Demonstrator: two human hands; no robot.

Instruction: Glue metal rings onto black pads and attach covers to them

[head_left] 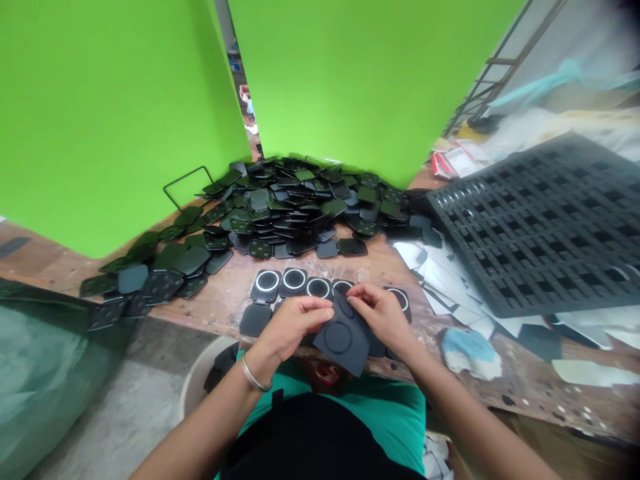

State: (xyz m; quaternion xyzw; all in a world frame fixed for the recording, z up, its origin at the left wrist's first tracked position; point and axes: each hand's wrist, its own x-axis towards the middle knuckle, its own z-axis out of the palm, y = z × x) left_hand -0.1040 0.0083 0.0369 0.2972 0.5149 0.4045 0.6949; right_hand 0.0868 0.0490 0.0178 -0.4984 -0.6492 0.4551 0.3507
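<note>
A dark sheet with round ring outlines point(345, 343) hangs between my hands over the table's front edge. My left hand point(297, 323) pinches its upper left side with thumb and fingers. At its top right, my right hand point(383, 317) pinches the sheet too. Behind and beside my hands lies a row of several black folding square pieces with white rings point(267, 283), their plain flaps point(256, 320) laid toward me. My hands and the sheet hide part of the row.
A large heap of black square pieces point(285, 213) covers the table's back. Tall green panels point(360, 80) stand behind it. On the right are a black slotted tray point(500, 297), white paper scraps point(433, 273) and a blue-white sponge point(470, 353). Below left stands a bin point(193, 380).
</note>
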